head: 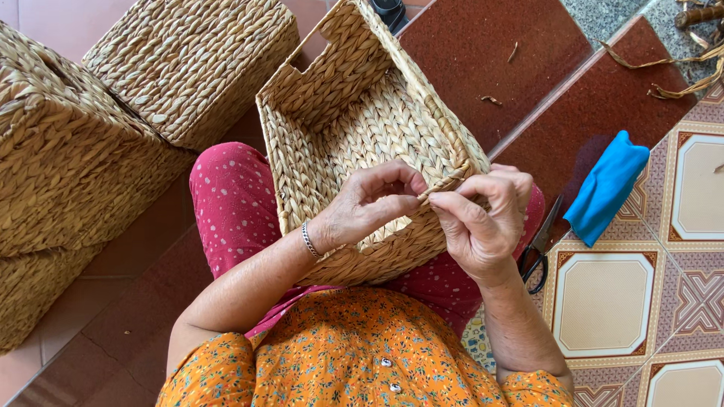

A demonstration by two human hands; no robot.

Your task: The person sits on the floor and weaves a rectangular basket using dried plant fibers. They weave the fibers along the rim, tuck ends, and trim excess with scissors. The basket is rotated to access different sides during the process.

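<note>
A rectangular woven straw basket (pixel 317 98) rests open side up on my lap, over pink dotted trousers. My left hand (pixel 366 207) reaches into the basket near its right corner, fingers pinched on a loose straw strand (pixel 441 186) at the rim. My right hand (pixel 483 218) sits just outside that corner and pinches the same strand between thumb and forefinger. A bracelet circles my left wrist.
Finished woven baskets (pixel 188 60) are stacked at the left on the red tiles. Black-handled scissors (pixel 537 252) lie by my right knee. A blue folded cloth (pixel 607 188) lies on the patterned tiles at right. Dry straw scraps (pixel 690 68) are scattered at the top right.
</note>
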